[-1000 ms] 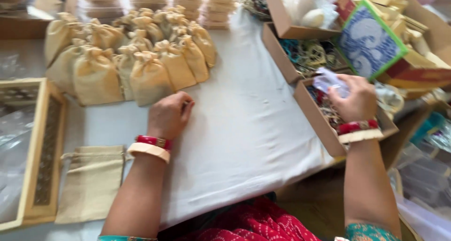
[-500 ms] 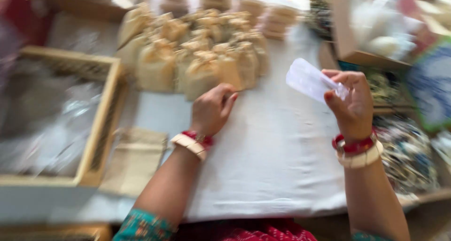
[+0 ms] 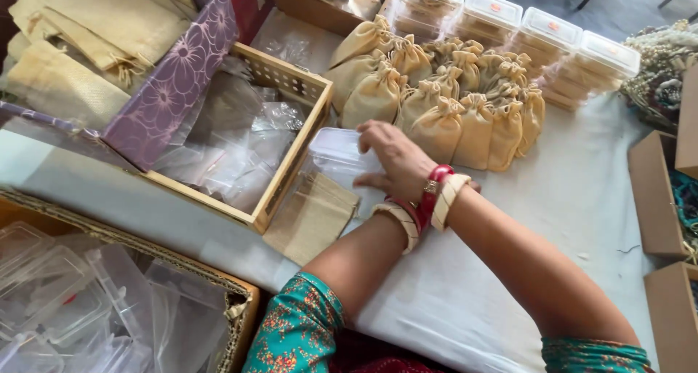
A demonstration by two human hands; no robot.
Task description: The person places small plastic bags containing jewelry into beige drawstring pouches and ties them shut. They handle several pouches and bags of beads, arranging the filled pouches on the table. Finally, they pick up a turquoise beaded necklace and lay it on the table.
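My right hand [image 3: 396, 155] reaches across my left arm and rests with its fingers on a small clear plastic box [image 3: 331, 149] on the white-covered table [image 3: 582, 198]. My left hand [image 3: 369, 181] lies under the right wrist; only a few fingertips show beside the box. Both wrists wear red and cream bangles. A flat empty burlap pouch [image 3: 313, 217] lies just below the box. Several filled, tied burlap pouches [image 3: 436, 118] stand right behind my hands.
A wooden tray [image 3: 287, 171] of clear plastic bags sits to the left, beside a purple flowered box [image 3: 174, 82] of burlap pouches. A cardboard box [image 3: 145, 246] of clear plastic cases is at lower left. Lidded clear containers [image 3: 538, 35] line the back. Cardboard boxes [image 3: 654, 191] stand at right.
The view has swung left. My right hand has crossed from the boxes on the right, over my left arm, down to a clear box by the wooden tray.
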